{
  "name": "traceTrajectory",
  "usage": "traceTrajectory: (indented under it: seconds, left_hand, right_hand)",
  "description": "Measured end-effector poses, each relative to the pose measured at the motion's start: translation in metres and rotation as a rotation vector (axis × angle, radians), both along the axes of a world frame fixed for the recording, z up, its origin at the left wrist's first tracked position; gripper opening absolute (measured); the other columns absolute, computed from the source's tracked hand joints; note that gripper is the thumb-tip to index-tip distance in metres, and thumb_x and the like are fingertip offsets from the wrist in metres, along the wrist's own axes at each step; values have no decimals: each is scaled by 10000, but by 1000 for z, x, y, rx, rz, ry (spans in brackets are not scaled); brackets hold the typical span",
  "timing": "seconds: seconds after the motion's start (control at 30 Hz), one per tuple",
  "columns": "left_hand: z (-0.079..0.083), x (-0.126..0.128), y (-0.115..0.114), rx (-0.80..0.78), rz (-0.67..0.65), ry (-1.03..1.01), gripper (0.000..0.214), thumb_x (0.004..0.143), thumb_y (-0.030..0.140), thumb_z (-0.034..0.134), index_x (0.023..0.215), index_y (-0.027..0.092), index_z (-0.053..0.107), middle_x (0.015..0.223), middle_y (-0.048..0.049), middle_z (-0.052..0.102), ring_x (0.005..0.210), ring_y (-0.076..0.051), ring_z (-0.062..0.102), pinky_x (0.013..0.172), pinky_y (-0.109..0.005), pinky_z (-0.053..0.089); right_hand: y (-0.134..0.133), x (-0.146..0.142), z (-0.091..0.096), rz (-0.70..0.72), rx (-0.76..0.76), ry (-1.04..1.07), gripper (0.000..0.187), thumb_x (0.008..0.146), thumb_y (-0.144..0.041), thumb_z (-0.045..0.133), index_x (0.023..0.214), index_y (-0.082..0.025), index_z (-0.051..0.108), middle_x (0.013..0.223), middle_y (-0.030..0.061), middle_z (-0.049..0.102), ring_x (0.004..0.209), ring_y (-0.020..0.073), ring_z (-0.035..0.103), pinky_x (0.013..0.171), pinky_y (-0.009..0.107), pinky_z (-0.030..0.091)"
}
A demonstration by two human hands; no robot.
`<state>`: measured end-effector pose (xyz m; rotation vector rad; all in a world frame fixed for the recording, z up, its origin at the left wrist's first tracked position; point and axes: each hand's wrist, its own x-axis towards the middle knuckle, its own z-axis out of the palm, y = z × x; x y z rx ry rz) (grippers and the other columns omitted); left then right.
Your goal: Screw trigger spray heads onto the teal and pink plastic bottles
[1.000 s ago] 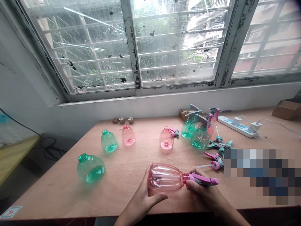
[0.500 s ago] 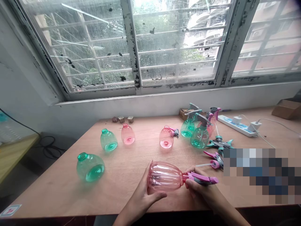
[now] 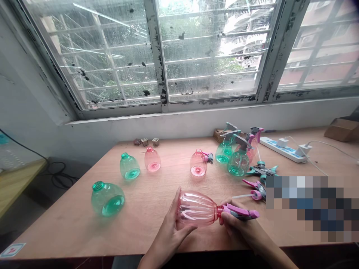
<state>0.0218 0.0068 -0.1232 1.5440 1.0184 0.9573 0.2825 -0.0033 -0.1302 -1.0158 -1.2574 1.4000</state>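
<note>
Above the tabletop (image 3: 146, 205), pink bottle (image 3: 198, 207), loosely cupped by left hand (image 3: 174, 227), and trigger sprayer (image 3: 243, 212), pinched by right hand (image 3: 238, 226), are best kept aligned.

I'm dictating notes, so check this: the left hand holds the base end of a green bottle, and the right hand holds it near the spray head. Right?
Not quite: the head view shows that the bottle is pink, not green. The left hand does hold its base end, and the right hand holds it near the spray head.

Glaring daylight pours in through the window (image 3: 190, 56) ahead
</note>
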Motion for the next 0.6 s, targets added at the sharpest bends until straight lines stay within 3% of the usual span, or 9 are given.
traceTrajectory:
  seconds: [0.17, 0.33, 0.6]
  left_hand:
    - [2, -1, -3, 9, -12, 80, 1137, 815, 460, 831, 1657, 251, 96, 1710, -106, 270, 1579, -346, 227, 1312, -493, 144]
    - [7, -4, -5, -27, -54, 16, 923, 922, 567, 669, 1642, 204, 219, 1714, -131, 255, 1590, -343, 197, 1313, -509, 124]
    - [7, -2, -4, -34, -16, 29, 1003, 882, 418, 770, 1652, 303, 137, 1746, -32, 163, 1605, -291, 150, 1321, -453, 98]
  right_hand:
    - [0, 0, 0, 5, -11, 0, 250, 886, -427, 723, 827, -222, 592, 736, -22, 680, 534, 129, 532, 541, 271, 365]
    - [0, 0, 0, -3, 13, -25, 256, 895, -433, 712, 815, -220, 595, 708, -25, 663, 520, 125, 516, 547, 273, 379]
    - [-1, 1, 8, -7, 32, -92, 341, 936, -505, 652, 768, -210, 625, 580, -39, 572, 553, 153, 528, 584, 279, 401]
